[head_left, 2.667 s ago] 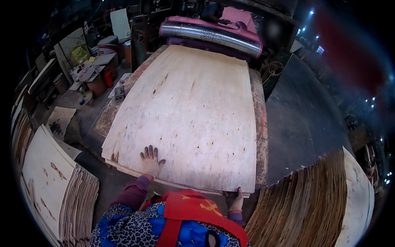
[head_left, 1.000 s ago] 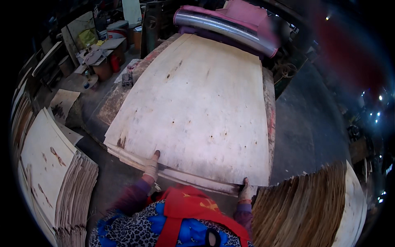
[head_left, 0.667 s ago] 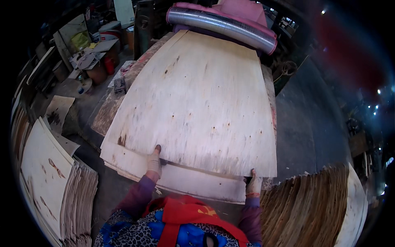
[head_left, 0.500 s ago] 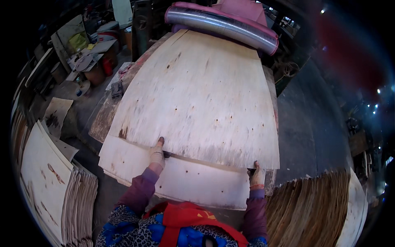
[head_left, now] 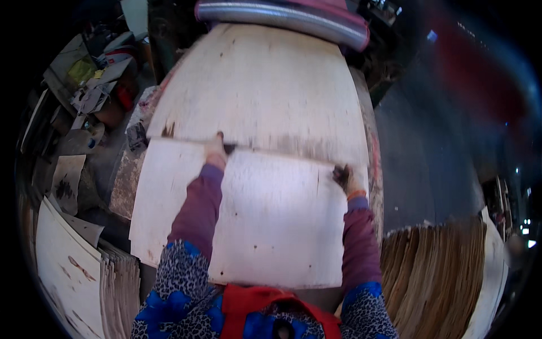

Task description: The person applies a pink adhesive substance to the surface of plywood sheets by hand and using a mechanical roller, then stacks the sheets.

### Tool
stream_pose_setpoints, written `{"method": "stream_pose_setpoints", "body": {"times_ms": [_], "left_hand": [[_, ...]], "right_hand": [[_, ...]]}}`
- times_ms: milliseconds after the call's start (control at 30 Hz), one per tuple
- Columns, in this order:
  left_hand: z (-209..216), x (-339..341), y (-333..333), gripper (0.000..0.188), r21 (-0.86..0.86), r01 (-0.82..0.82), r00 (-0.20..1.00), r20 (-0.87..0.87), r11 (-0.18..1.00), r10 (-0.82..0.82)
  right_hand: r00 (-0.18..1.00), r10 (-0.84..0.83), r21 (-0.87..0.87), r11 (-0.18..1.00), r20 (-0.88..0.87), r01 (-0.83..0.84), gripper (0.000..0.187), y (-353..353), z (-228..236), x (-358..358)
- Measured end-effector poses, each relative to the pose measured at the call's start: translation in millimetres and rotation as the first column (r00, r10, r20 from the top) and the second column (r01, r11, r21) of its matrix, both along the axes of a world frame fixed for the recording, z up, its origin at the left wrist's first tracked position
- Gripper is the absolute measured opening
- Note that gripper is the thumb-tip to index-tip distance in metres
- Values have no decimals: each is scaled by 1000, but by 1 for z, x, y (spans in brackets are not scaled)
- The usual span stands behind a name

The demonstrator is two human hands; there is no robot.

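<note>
Two arms (head_left: 195, 212) outstretched, left hand (head_left: 215, 152) gripping upper wood sheet (head_left: 259, 90) at near edge, thumb on top, right hand (head_left: 351, 180) curled at same edge, hold unclear.

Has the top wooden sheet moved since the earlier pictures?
Yes: judged against the metal roller, the top sheet has slid forward, toward it, uncovering much of the sheet beneath.
</note>
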State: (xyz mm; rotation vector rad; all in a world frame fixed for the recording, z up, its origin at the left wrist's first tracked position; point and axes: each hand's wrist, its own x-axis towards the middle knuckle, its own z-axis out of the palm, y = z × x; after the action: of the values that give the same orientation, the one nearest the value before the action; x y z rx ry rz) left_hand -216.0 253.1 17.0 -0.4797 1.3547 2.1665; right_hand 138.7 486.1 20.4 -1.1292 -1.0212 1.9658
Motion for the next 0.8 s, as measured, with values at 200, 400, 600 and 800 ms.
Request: {"method": "stream_pose_setpoints", "body": {"times_ms": [200,400,600,800], "left_hand": [[-11,-8,-16,19,190,169,964,-234,967,-122],[-2,138,-135,29,2,287,913,-304,958,-273],[-15,234,-202,25,-114,402,890,-186,908,-417],[-11,279,-202,22,-123,478,854,-168,870,-493]], "right_hand": [[995,-80,241,969,66,62,32,-78,84,80],[814,-552,266,824,180,500,25,-175,32,236],[725,-555,339,830,409,444,38,-238,-24,297],[657,-406,498,866,635,54,40,-230,-72,330]]}}
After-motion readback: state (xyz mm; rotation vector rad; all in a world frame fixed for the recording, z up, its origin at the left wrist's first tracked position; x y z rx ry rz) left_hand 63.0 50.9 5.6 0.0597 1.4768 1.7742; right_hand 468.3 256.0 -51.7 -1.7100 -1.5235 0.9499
